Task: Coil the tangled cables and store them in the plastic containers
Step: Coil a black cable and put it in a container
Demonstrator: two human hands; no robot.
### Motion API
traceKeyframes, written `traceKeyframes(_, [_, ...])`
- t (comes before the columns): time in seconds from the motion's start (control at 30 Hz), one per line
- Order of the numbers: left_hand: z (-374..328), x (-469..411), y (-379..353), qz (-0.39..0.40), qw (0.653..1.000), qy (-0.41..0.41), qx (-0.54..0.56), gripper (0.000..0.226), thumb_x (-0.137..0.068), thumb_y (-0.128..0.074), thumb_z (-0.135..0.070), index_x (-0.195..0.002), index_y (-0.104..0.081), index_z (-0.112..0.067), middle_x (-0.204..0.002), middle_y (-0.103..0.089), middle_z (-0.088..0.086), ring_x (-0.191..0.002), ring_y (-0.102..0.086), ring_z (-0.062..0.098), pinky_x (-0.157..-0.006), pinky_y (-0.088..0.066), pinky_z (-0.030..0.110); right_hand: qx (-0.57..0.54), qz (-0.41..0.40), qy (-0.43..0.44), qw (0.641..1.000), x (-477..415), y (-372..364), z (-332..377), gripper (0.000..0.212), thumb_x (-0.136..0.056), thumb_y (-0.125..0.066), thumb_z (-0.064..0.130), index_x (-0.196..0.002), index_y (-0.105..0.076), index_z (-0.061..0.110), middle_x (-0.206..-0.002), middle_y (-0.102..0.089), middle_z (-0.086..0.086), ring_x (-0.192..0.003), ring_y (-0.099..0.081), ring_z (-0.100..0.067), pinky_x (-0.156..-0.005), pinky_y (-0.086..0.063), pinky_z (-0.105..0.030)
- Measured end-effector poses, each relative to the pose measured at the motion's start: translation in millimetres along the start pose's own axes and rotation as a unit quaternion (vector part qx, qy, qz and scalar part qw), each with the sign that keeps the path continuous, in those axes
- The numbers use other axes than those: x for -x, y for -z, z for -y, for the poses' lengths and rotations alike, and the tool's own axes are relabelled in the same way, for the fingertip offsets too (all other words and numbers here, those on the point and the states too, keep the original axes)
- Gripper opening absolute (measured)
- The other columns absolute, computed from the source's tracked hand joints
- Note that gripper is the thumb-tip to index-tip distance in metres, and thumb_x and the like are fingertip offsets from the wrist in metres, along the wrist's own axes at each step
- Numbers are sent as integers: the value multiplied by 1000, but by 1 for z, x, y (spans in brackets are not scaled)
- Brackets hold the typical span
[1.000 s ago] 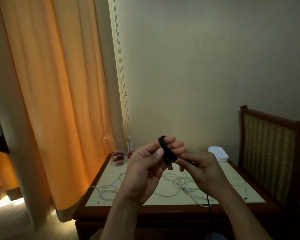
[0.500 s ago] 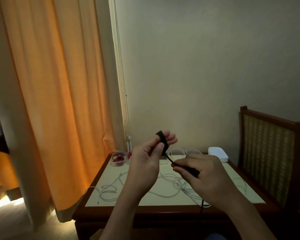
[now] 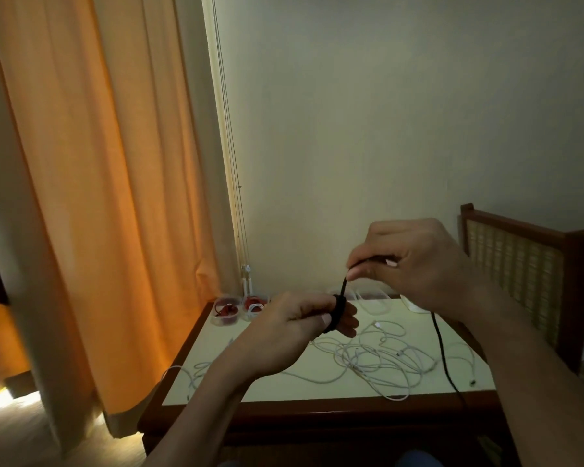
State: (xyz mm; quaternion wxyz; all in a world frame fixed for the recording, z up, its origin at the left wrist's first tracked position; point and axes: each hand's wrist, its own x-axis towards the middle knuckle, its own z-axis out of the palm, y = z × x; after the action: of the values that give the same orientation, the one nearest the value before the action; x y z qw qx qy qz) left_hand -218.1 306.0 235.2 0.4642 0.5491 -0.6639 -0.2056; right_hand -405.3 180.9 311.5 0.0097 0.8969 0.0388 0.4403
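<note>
A black cable (image 3: 338, 310) is wound in a small coil around the fingers of my left hand (image 3: 297, 326), whose thumb presses on the wraps. My right hand (image 3: 415, 264) is raised above and to the right, pinching the cable's free strand, which runs taut down to the coil. The rest of the black cable (image 3: 442, 348) hangs from under my right wrist over the table's front edge. A tangle of white cables (image 3: 381, 362) lies on the table (image 3: 284, 392). Clear plastic containers (image 3: 226, 311) stand along the back edge, two holding red cables.
An orange curtain (image 3: 98, 197) hangs at the left of the table. A wooden chair with a woven back (image 3: 520, 267) stands at the right. Empty clear containers (image 3: 375, 299) and a white stack (image 3: 415, 306) sit at the table's back right.
My right hand rose from below the coil to above it, pulling the black strand upward. My left hand dropped lower with the coil on its fingers.
</note>
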Motion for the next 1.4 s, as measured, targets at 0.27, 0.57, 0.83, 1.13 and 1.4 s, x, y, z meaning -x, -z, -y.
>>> traceKeyframes(0.27, [1, 7, 13, 132, 961, -44, 241, 60, -71, -35, 15, -124, -63, 8, -116, -69, 27, -109, -68, 41, -105, -47, 52, -184, -58, -104, 976, 1, -24, -42, 17, -76, -83, 19, -91, -81, 9, -79, -75, 3, -72, -72, -16, -69, -58, -31])
traceKeyframes(0.57, [-6, -1, 12, 5, 838, -113, 533, 66, -67, -40, 8, -126, -68, 4, -125, -68, 24, -121, -66, 33, -102, -53, 34, -94, 46, -80, 991, 25, -62, -44, 19, -91, -68, 31, -105, -79, 26, -77, -68, 23, -68, -64, 8, -65, -47, -13])
traceKeyframes(0.83, [-6, -7, 13, -147, 868, -96, 464, 71, -73, -37, 11, -143, -44, 6, -139, -61, 23, -135, -56, 33, -119, -39, 41, 77, 98, 25, 992, 37, -49, 2, 29, -94, -56, 39, -107, -78, 27, -76, -71, 14, -62, -64, -5, -49, -51, -21])
traceKeyframes(1.13, [-6, -9, -1, -169, 983, -23, 62, 76, -82, -35, 30, -141, -55, -14, -129, -69, -2, -123, -63, 3, -104, -50, 21, 104, 113, 43, 987, 32, -32, 6, 35, -93, -50, 45, -85, -77, 24, -67, -63, 12, -52, -54, -9, -43, -48, -31])
traceKeyframes(1.4, [-11, -7, -5, -37, 992, -54, -108, 66, -78, -39, 19, -120, -72, -19, -109, -73, -2, -111, -66, 10, -101, -54, 41, 138, 142, 93, 976, 1, 4, 13, 20, -88, -62, 40, -81, -77, 30, -69, -61, 14, -52, -53, -7, -42, -43, -27])
